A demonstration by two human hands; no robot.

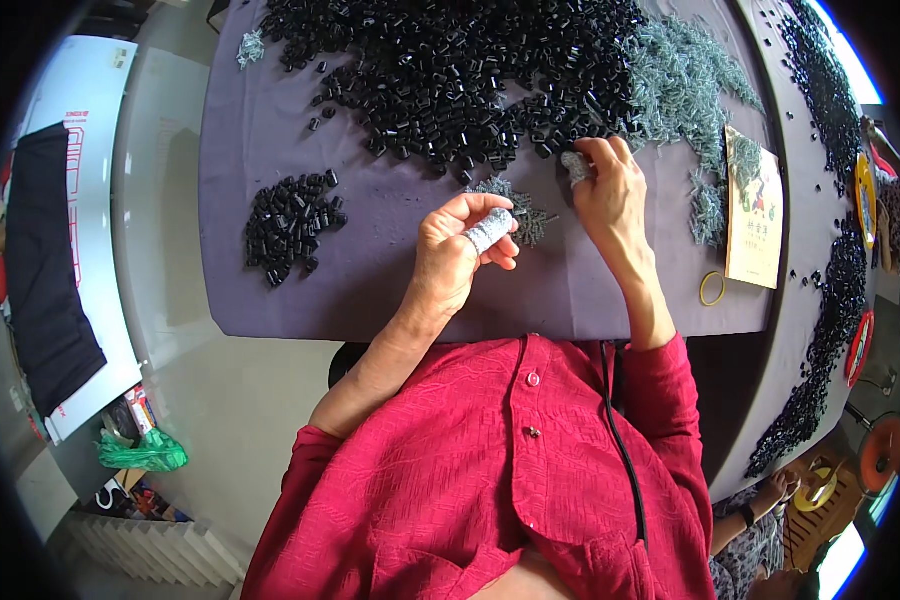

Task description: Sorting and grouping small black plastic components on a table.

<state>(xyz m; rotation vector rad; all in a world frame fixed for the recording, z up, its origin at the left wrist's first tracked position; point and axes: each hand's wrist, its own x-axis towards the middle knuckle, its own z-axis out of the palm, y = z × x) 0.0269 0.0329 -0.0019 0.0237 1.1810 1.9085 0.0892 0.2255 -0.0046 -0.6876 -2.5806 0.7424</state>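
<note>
My left hand point(448, 250) is held over the near part of the table, its fingers curled against a thumb wrapped in a whitish-grey speckled covering point(489, 231). Whatever lies between those fingertips is too small to make out. My right hand point(613, 195) reaches to the near edge of a big heap of small black cylinder-shaped pieces point(440, 80), fingers pinched, its thumb covered in similar grey material point(575, 168). What it pinches is hidden. Just beyond my left hand, a small pile of thin silvery pins point(532, 222) lies on the table.
More pins point(678, 95) lie heaped at the far right. A smaller black pile point(288, 225) sits on the left of the purple-grey cloth point(370, 290). A booklet point(755, 225) and a yellow ring point(712, 289) lie right. Another person's hand point(770, 492) shows lower right.
</note>
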